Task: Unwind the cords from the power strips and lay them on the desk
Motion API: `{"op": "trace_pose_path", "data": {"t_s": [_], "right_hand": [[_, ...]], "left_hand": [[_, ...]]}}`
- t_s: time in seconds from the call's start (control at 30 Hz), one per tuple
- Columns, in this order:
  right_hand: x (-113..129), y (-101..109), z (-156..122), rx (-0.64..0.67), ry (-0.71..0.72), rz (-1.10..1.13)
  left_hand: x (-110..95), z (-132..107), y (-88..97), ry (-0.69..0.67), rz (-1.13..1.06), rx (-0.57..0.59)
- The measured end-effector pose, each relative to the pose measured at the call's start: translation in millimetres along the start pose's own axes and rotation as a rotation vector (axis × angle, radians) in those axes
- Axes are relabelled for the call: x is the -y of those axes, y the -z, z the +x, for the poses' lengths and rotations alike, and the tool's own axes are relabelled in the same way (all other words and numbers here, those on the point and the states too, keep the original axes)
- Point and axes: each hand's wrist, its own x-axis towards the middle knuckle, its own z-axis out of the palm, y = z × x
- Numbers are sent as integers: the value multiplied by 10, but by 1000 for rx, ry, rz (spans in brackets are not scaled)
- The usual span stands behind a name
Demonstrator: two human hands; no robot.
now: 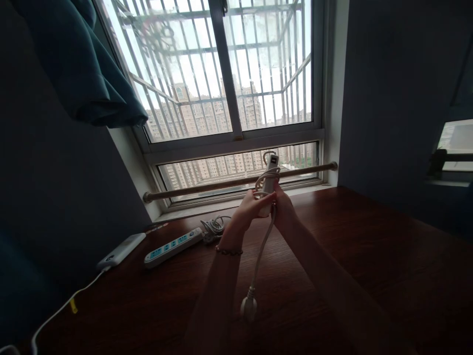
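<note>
Both my hands hold a white power strip (270, 173) upright in front of the window, with its cord looped round its upper part. My left hand (251, 208) grips the strip's lower end from the left, a bracelet on its wrist. On the right side of the strip, my right hand (284, 209) has its fingers closed round strip and cord. The loose end of the white cord hangs down between my forearms and ends in a plug (249, 306) above the dark wooden table (369, 266).
A second power strip (173, 247) with blue sockets lies on the table at the left, its cord bundled (213, 228) by the window sill. A white box (121, 250) with a trailing cable lies further left. A wooden rod (236, 182) spans the window; a teal curtain (84, 74) hangs upper left.
</note>
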Motion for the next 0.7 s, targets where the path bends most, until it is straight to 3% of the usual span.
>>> {"op": "trace_pose_path", "data": {"t_s": [0.1, 0.2, 0.33, 0.4, 0.53, 0.6, 0.7], "right_hand": [[37, -108, -101, -67, -44, 67], [43, -221, -278, -46, -131, 25], [93, -245, -452, 277, -327, -245], [170, -215, -451, 404, -327, -348], [298, -171, -354, 355, -171, -397], [295, -179, -326, 309, -76, -359], [234, -209, -334, 287, 4, -329]], "left_hand": [[-18, 37, -40, -51, -189, -22], [-42, 67, 17, -182, -317, -152], [-122, 4, 321, -352, -360, -345], [-171, -73, 526, -361, -376, -340], [-204, -207, 776, -346, -313, -227], [-185, -215, 749, -330, -264, -177], [-140, -140, 566, -333, -245, -101]]}}
